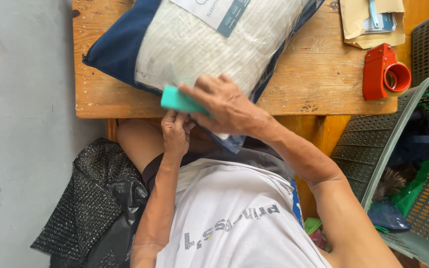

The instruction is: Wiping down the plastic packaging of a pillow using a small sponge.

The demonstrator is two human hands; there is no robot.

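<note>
While my right hand [227, 104] lies curled over a teal block [180, 100] at the near edge of the wooden table [319, 74], my left hand [176, 131] pinches the plastic edge of the bagged white pillow [209, 44] just beneath it. A navy cushion [120, 47] lies under the pillow; a red tape dispenser [384, 73] and grey basket [398, 134] sit to my right

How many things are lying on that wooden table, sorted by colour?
White: 1, bagged pillow
Blue: 1, cloth under it
Red: 1, tape dispenser
Brown: 1, envelope
Green: 1, block under the right hand
Total: 5
</note>
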